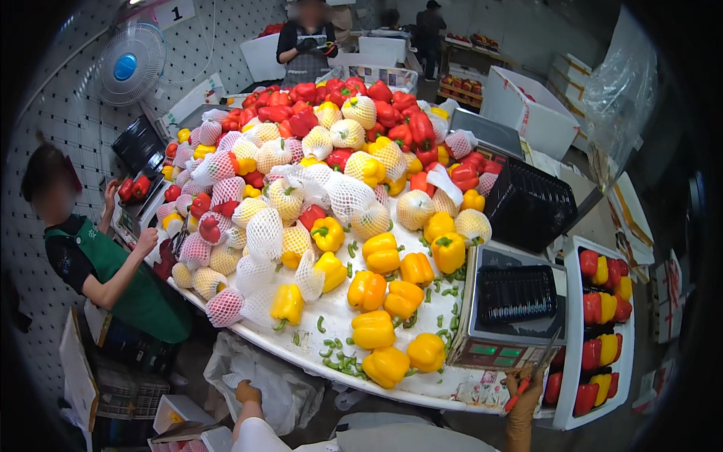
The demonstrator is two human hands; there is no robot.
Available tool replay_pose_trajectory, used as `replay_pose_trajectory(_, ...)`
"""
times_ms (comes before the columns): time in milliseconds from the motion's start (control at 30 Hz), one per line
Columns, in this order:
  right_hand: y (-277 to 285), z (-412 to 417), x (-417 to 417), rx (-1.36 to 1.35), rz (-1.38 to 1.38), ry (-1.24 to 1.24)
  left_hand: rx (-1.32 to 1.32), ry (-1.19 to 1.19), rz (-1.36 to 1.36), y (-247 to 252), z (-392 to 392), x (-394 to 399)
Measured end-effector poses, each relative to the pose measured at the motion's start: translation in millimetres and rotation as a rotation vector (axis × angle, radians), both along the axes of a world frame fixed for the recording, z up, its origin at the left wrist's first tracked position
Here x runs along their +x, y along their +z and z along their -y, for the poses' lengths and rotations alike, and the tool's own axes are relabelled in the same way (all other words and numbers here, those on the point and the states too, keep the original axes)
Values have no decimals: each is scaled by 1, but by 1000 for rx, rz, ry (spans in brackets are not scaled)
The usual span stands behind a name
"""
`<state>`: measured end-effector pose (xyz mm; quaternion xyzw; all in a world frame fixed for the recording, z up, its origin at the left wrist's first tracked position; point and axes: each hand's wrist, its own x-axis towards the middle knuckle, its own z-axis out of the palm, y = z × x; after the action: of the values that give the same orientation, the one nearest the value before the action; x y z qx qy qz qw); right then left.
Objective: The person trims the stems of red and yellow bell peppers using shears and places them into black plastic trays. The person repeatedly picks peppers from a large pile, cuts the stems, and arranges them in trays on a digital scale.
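Note:
My left hand [247,391] is at the bottom, over a clear plastic bag [282,390] of white foam netting; some netting seems to touch its fingers, but its grip is hard to make out. My right hand [522,390], in a tan glove, holds red-handled scissors [517,394], blades pointing up beside the scale [480,350]. A black plastic tray [517,292] lies on the scale. Bare yellow bell peppers [367,290] sit on the white table [271,344] among cut green stems [344,361]. Behind them are piled red bell peppers [421,130] and peppers in foam nets [285,200].
A white foam box [627,361] of packed red and yellow peppers stands right of the scale. Stacked black trays [531,203] are behind it. A person in a green apron [135,299] works at the left; another person [308,51] stands across the table. A fan [127,66] is at upper left.

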<state>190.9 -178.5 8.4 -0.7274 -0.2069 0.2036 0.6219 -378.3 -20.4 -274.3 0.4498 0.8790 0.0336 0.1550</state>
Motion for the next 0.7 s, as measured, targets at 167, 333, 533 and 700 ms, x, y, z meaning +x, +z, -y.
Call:
replay_pose_trajectory(167, -48, 18, 24, 22, 131, 68, 292, 43, -29, -33, 2, -16)
replay_pose_trajectory(333, -24, 12, 8, -2, 63, 89, 591, 2, 29, 64, -53, 37)
replay_pose_trajectory(533, -19, -1, -4, 110, 22, 151, 613, -406, 885, 193, -98, 198)
replay_pose_trajectory(700, -17, 8, -10, 119, 75, 106, 717, -1079, 658, 220, -139, 311)
